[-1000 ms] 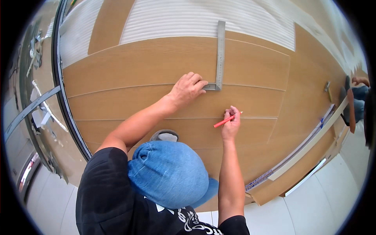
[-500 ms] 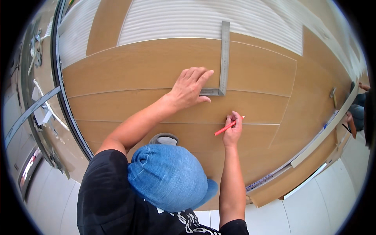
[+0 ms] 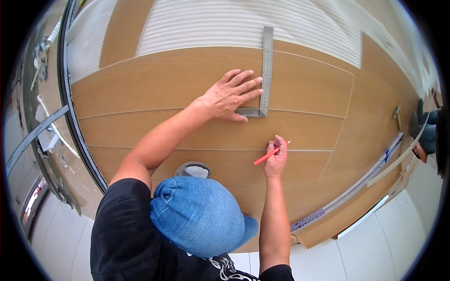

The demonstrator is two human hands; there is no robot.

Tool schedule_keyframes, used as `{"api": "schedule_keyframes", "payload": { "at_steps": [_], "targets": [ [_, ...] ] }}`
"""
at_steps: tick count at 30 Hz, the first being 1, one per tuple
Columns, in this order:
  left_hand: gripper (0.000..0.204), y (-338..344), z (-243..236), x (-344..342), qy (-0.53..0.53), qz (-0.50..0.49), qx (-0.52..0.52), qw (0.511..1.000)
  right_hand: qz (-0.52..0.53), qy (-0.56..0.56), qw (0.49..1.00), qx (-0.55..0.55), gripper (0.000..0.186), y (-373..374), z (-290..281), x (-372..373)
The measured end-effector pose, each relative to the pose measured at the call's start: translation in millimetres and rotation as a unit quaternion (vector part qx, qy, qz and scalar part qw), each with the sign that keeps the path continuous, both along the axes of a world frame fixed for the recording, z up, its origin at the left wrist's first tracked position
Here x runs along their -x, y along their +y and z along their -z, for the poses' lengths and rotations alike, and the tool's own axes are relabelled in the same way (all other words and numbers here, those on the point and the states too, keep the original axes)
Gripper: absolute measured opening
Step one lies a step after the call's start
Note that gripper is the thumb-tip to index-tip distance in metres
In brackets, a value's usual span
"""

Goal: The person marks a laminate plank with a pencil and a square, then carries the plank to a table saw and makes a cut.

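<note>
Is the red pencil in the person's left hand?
No, the red pencil is in the right hand, while the left hand is spread out at the metal square.

This is an indoor room with flooring work under way; whether home or shop cannot be told. Wood-look planks partly cover white ridged underlay, a metal square lies across them, and scraps litter the left beyond a dark frame.
</note>
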State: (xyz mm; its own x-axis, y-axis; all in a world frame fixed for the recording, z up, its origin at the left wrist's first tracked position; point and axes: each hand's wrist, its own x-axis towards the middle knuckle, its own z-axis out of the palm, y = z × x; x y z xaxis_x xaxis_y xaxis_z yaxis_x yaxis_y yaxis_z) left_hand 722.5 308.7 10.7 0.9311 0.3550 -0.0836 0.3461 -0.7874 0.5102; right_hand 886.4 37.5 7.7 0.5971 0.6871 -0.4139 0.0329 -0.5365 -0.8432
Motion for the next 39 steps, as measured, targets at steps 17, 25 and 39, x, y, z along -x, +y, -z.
{"api": "schedule_keyframes", "payload": {
  "at_steps": [17,25,39],
  "targets": [
    [0.098,17.9,-15.4,19.5,-0.001,-0.02,0.03,0.999,0.02,0.013,0.999,-0.022,0.029,-10.7,11.9,1.6],
    [0.094,31.7,-27.6,63.4,0.024,-0.086,0.036,0.995,0.016,0.03,0.999,-0.012,0.029,-5.6,7.7,1.8],
    [0.093,16.0,-8.8,16.9,-0.022,-0.038,0.029,0.999,0.016,0.017,1.0,-0.019,0.028,-1.6,6.1,4.7]
  ]
}}
